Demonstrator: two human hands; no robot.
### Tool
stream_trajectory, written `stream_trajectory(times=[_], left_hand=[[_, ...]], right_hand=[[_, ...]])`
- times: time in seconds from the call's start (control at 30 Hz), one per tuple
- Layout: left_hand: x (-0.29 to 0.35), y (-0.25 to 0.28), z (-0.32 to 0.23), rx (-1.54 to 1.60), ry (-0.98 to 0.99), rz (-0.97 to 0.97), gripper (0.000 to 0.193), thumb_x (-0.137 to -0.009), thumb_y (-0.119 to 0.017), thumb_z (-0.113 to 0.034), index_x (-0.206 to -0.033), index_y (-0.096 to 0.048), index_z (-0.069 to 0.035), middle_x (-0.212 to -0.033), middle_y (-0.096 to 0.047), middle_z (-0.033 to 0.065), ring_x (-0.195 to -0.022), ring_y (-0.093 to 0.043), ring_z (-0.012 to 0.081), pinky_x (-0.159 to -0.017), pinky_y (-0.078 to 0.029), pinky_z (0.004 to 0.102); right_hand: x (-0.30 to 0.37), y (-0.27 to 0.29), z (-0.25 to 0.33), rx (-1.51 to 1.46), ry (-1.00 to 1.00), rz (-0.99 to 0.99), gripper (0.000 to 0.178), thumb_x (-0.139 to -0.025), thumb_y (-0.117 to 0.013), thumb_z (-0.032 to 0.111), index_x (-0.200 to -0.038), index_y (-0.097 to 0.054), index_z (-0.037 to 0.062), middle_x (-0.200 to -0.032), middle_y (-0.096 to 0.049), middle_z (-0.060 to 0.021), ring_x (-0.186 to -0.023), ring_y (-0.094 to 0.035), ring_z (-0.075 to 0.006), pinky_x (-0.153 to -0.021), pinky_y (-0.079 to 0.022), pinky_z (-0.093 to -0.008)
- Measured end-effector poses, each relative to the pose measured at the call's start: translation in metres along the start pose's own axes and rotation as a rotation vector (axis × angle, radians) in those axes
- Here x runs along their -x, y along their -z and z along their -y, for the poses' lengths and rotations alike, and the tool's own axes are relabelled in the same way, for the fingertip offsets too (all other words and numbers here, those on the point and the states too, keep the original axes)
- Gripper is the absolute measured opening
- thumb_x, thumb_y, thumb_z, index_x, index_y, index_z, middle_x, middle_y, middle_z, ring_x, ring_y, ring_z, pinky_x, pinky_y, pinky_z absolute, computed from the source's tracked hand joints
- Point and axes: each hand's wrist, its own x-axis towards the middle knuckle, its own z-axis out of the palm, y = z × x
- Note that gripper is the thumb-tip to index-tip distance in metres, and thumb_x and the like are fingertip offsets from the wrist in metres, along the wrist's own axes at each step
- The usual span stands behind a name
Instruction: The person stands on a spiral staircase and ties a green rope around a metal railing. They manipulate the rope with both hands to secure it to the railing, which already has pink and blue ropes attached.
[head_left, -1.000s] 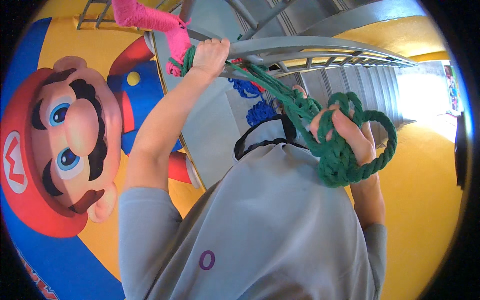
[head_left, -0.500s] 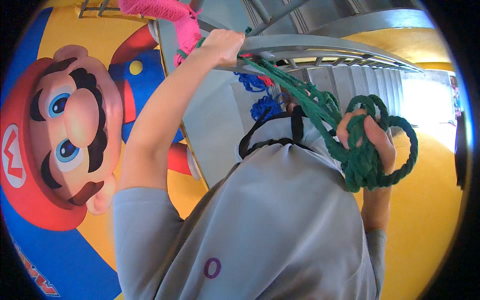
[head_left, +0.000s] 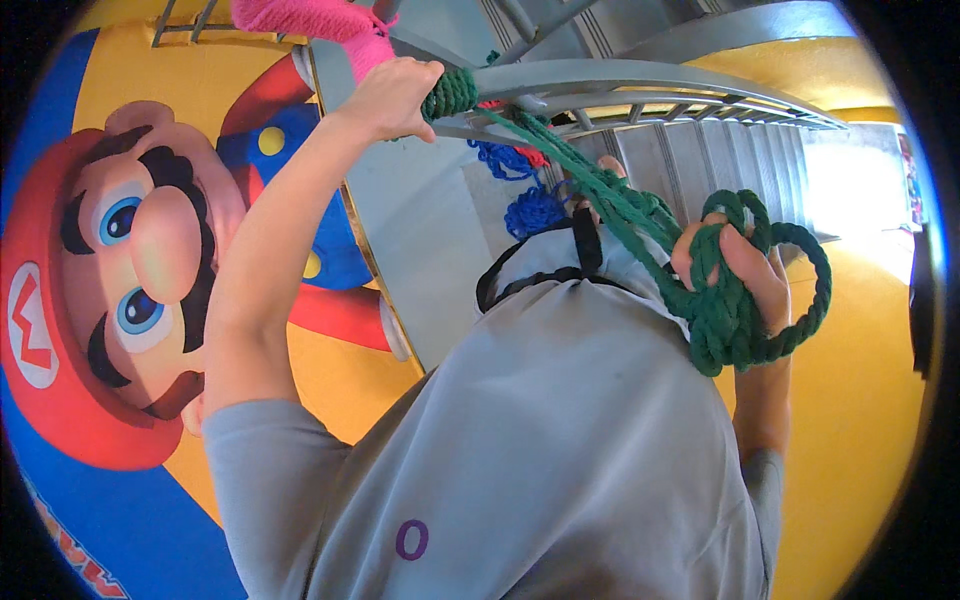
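My left hand [head_left: 388, 96] is raised to a grey metal rail [head_left: 640, 78] and grips it where a thick green rope [head_left: 600, 195] is wound around the bar. From that wrap the rope runs taut, down and to the right, to my right hand [head_left: 742, 272]. This hand is shut on a bundle of green rope loops [head_left: 735, 320], one loop hanging out to the right. My grey shirt fills the lower middle of the view.
A pink rope [head_left: 310, 20] is wound on the rail at the upper left. Blue rope bundles [head_left: 530, 205] hang behind the green line. A grey metal staircase [head_left: 720, 150] rises behind. A cartoon mural [head_left: 130, 270] covers the yellow wall at left.
My right hand has carried the rope bundle to the right, drawing the line straighter. My left hand has shifted on the rail, uncovering the green wrap beside it.
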Motion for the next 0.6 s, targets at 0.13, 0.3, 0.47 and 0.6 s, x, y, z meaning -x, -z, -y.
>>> stream_trajectory(times=[0.13, 0.3, 0.47, 0.6], left_hand=[[-0.013, 0.004, -0.001, 0.003, 0.011, 0.11, 0.065, -0.051, -0.083, -0.031, -0.101, -0.058, 0.002, -0.091, -0.063, 0.021, -0.091, -0.06, 0.0379, -0.082, -0.048, 0.0434], [-0.023, -0.006, 0.001, -0.087, 0.048, 0.135, 0.057, -0.057, -0.078, -0.04, -0.092, -0.062, 0.001, -0.089, -0.065, 0.0209, -0.086, -0.062, 0.0378, -0.078, -0.05, 0.0443], [-0.013, -0.005, -0.002, 0.096, 0.11, -0.12, 0.06, -0.064, -0.076, -0.047, -0.104, -0.062, -0.003, -0.102, -0.064, 0.0176, -0.099, -0.06, 0.0341, -0.084, -0.049, 0.0405], [0.018, 0.013, 0.024, 0.156, 0.086, -0.422, 0.057, -0.072, -0.073, -0.047, -0.112, -0.061, -0.007, -0.108, -0.063, 0.014, -0.104, -0.058, 0.03, -0.089, -0.046, 0.0381]], right_hand=[[0.005, -0.01, 0.0, -0.026, 0.009, -0.121, 0.02, -0.084, -0.055, 0.022, -0.076, -0.047, 0.0053, -0.067, -0.048, -0.008, -0.062, -0.044, -0.0138, -0.057, -0.033, -0.0258], [0.006, -0.002, -0.011, -0.034, 0.007, -0.063, 0.021, -0.085, -0.053, 0.022, -0.073, -0.047, 0.0057, -0.067, -0.049, -0.0082, -0.062, -0.044, -0.0144, -0.059, -0.033, -0.0264], [0.012, 0.004, -0.013, 0.403, 0.095, 0.022, 0.018, -0.087, -0.052, 0.019, -0.075, -0.052, 0.0046, -0.071, -0.054, -0.008, -0.066, -0.049, -0.0143, -0.063, -0.039, -0.0268], [0.009, -0.003, -0.01, 0.218, -0.066, 0.093, 0.02, -0.085, -0.055, 0.023, -0.077, -0.057, 0.0043, -0.074, -0.059, -0.0064, -0.068, -0.053, -0.0118, -0.063, -0.041, -0.0243]])
